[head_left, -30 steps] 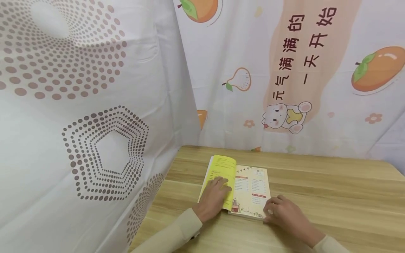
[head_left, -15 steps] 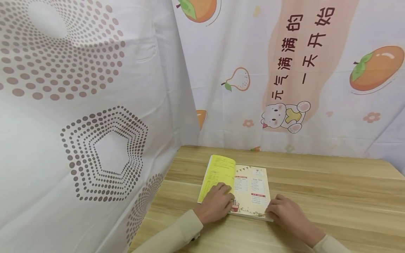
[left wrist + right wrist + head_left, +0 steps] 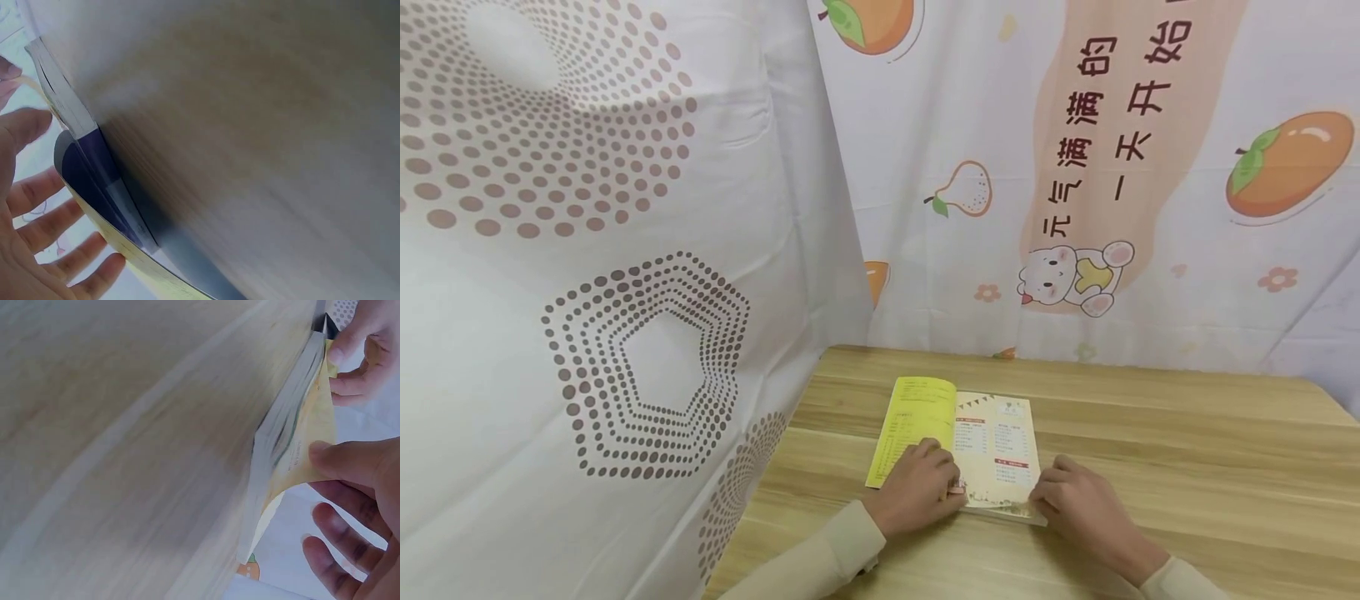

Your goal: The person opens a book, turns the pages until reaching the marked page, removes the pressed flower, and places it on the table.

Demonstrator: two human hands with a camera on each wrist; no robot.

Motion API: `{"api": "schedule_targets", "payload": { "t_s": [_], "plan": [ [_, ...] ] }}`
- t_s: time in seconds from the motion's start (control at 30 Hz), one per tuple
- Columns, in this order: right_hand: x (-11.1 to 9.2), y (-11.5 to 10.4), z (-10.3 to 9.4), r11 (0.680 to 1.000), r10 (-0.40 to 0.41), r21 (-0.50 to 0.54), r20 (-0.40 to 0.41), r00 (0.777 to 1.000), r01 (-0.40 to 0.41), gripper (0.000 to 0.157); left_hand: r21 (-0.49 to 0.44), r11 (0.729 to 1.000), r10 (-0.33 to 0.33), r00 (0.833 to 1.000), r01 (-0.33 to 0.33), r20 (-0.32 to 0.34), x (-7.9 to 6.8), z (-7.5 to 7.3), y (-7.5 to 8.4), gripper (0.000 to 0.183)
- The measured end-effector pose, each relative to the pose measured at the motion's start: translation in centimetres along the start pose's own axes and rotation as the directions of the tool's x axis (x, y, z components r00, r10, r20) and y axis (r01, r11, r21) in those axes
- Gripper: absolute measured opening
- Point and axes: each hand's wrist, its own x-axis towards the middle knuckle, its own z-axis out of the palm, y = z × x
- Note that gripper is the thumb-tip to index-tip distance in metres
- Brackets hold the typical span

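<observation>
An open book [image 3: 1000, 454] lies on the table, its yellow left-hand page [image 3: 917, 412] beside a cream page of printed lists. My left hand [image 3: 917, 493] rests over the lower part near the spine. The left wrist view shows that hand's spread fingers [image 3: 47, 228] along the curved yellow page, with the dark spine below. At the lower right corner is my right hand [image 3: 1086, 508]. In the right wrist view its thumb and forefinger pinch the cream page [image 3: 306, 453], whose corner bends up off the page block [image 3: 261, 469]; the other fingers are loosely curled.
The wood-grain table [image 3: 1187, 450] reaches back to a white curtain [image 3: 910, 208] printed with fruit and a cartoon bear. A second white curtain [image 3: 790, 275] with dotted patterns runs down the left side. Pale sleeves [image 3: 820, 554] cover both forearms.
My left hand has slid down and right from the yellow page toward the spine, and that page lies flatter. My right hand has shifted slightly right, and the cream page's corner has lifted.
</observation>
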Motion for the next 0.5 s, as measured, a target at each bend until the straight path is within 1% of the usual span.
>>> {"api": "schedule_targets", "payload": {
  "t_s": [0.13,0.2,0.27,0.33,0.4,0.5],
  "plan": [
    [0.16,-0.11,-0.22,1.0,0.002,0.004,-0.058,0.998,-0.002,0.036,0.012,1.0,-0.011,1.0,0.01,0.029,0.14,0.24,0.18,0.045],
    [0.29,-0.21,-0.37,1.0,0.01,0.011,-0.088,0.996,-0.009,0.037,0.016,1.0,-0.013,0.999,0.013,0.032,0.22,0.23,0.24,0.049],
    [0.43,-0.32,-0.53,1.0,0.02,0.025,-0.117,0.993,-0.018,0.036,0.021,1.0,-0.012,1.0,0.011,0.023,0.3,0.19,0.27,0.048],
    [0.51,-0.35,-0.61,0.999,0.038,0.034,-0.139,0.99,-0.034,0.034,0.021,1.0,-0.012,1.0,0.012,0.008,0.37,0.21,0.27,0.044],
    [0.5,-0.26,-0.67,0.997,0.071,0.038,-0.155,0.985,-0.066,0.035,0.02,1.0,-0.01,1.0,0.01,-0.011,0.42,0.23,0.27,0.038],
    [0.27,-0.04,-0.7,0.988,0.152,0.04,-0.154,0.976,-0.148,0.046,0.024,1.0,0.003,0.999,-0.002,-0.035,0.56,0.23,0.28,0.03]
  ]
}}
